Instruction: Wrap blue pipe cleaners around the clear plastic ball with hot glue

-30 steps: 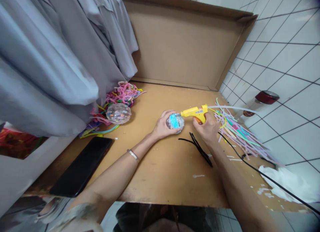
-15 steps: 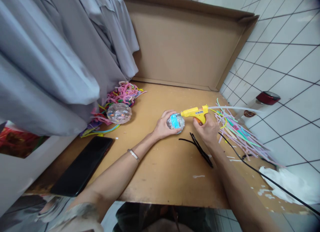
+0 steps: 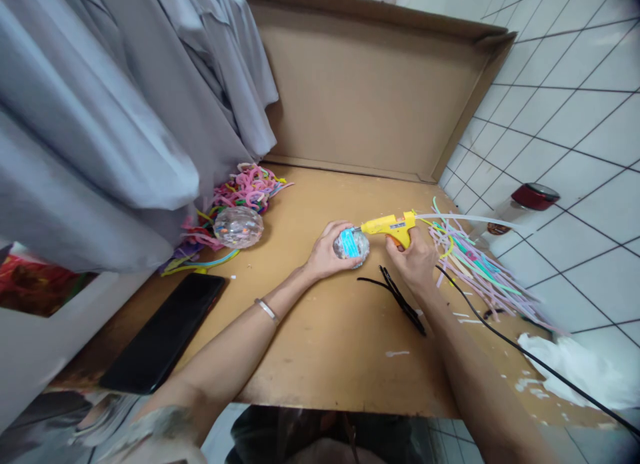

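My left hand is wrapped round a small clear, faceted round container with a blue label on top. In my right hand is a yellow hot glue gun, its nozzle at the upper right edge of the label. Whether the tip touches is too small to tell. A long translucent glue stick sticks out of the gun's back. Several black pipe cleaners lie on the table just left of my right wrist.
A second clear round container stands by a heap of coloured pipe cleaners. A black phone lies front left. Pastel pipe cleaners, a red-lidded jar, white tissue and the black cord are at right. Cardboard stands behind.
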Demonstrator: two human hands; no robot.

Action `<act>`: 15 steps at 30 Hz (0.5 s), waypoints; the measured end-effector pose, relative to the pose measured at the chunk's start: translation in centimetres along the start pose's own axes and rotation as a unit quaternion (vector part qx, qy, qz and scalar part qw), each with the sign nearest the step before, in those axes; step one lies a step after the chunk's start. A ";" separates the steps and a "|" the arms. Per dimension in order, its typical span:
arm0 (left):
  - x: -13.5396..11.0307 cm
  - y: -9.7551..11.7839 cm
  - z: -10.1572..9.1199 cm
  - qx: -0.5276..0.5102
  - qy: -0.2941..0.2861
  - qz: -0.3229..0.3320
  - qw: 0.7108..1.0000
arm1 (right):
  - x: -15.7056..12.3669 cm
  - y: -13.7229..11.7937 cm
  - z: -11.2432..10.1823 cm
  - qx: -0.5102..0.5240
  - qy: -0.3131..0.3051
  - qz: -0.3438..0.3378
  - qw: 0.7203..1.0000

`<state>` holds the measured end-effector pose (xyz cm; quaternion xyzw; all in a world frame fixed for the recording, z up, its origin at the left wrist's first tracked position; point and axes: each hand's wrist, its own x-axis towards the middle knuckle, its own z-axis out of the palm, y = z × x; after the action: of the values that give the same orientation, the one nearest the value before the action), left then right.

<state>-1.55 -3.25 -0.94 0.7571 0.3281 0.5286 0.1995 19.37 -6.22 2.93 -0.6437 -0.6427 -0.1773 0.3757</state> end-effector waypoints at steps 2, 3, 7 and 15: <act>0.0 0.0 0.0 -0.003 0.002 0.001 1.000 | 0.0 0.0 0.0 0.000 -0.002 -0.001 1.000; 0.0 -0.1 0.0 -0.003 0.001 0.001 1.000 | 0.0 0.1 0.0 0.001 -0.003 -0.002 1.000; 0.0 -0.2 0.0 0.004 -0.002 -0.003 1.000 | 0.0 0.1 -0.2 0.007 -0.004 -0.011 1.000; 0.0 -0.1 0.0 0.004 -0.003 -0.006 1.000 | 0.0 0.1 -0.3 0.002 -0.007 -0.011 1.000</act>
<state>-1.60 -3.17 -1.04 0.7575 0.3339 0.5237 0.2009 19.51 -6.42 3.06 -0.6372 -0.6525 -0.1755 0.3707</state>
